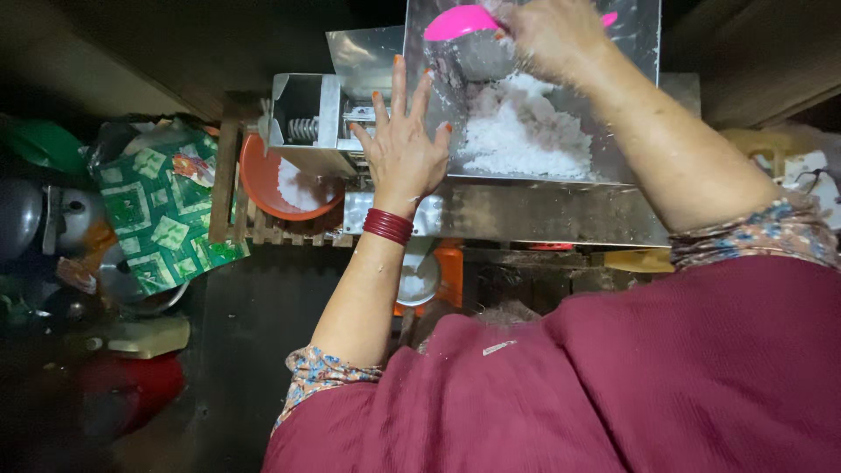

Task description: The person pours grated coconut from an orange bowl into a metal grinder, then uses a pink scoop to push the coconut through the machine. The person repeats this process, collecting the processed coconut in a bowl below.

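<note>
Two hands are engaged: the pink scoop (pixel 460 21) is gripped closed in the right hand (pixel 547 39) above the white mass (pixel 526 136) in the steel hopper (pixel 534 210), while the left hand (pixel 403 144) is pressed flat, fingers spread, so tipping is judged next.

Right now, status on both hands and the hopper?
Right hand grips pink plastic scoop over steel hopper. Left hand open, flat on hopper edge. White wet mash piled inside.

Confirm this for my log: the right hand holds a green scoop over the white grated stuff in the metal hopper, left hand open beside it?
Not quite. The head view shows the scoop in the right hand is pink, not green. The rest stands.
</note>
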A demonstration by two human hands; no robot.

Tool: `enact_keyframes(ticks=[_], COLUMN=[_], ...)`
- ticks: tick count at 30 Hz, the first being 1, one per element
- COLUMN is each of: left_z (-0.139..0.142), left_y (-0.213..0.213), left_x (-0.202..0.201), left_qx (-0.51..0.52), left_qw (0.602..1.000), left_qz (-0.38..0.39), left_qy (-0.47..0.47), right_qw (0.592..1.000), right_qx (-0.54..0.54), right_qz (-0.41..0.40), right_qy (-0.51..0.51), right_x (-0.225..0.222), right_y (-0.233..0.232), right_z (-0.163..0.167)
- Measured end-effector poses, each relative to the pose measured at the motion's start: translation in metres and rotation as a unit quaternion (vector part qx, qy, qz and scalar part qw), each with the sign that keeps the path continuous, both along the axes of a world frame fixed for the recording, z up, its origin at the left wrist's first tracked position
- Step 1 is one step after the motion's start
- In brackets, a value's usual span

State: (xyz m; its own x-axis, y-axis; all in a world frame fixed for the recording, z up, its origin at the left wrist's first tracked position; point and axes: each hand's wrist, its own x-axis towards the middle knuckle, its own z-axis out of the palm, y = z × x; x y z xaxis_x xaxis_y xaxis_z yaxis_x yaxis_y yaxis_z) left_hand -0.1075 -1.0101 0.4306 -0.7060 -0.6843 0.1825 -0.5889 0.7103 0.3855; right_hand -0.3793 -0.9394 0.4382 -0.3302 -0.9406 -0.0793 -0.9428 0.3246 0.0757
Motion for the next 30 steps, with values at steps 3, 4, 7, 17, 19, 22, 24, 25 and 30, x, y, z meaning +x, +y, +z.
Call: enact_keyframes(ticks=[3,4,7,17,19,22,24,25,30], left_z=[-0.001,-0.001,0.0,0.007,0.008,0.009,0.01,0.01,0.012], left_y=[-0.002,-0.002,-0.003,0.0,0.001,0.002,0.003,0.003,0.004], left_x=[-0.001,-0.001,-0.002,0.0,0.001,0.002,0.002,0.001,0.0], left_qx=[-0.007,-0.008,-0.011,-0.018,-0.019,-0.008,-0.005,-0.007,-0.011], left_qw=[1.0,1.0,1.0,1.0,1.0,1.0,1.0,1.0,1.0], left_qz=[0.002,0.002,0.002,-0.007,-0.013,-0.015,-0.013,-0.014,-0.009], left_qy=[-0.008,-0.006,-0.002,0.001,0.01,0.002,-0.005,-0.005,-0.016], right_qw=[0.996,0.989,0.975,0.982,0.98,0.988,0.978,0.956,0.937], right_qx=[0.093,0.149,0.204,0.177,0.187,0.148,0.191,0.265,0.329], right_qz=[0.004,0.006,-0.074,-0.055,-0.051,-0.03,-0.079,-0.125,-0.07], right_qy=[0.016,0.026,-0.047,-0.031,-0.04,0.025,0.028,0.03,0.09], right_x=[0.014,0.015,0.003,0.007,0.016,0.013,0.02,0.023,0.054], right_y=[0.0,0.001,0.014,0.033,0.045,0.083,0.118,0.133,0.173], right_z=[-0.013,-0.014,-0.008,-0.019,-0.002,0.06,0.098,0.115,0.118])
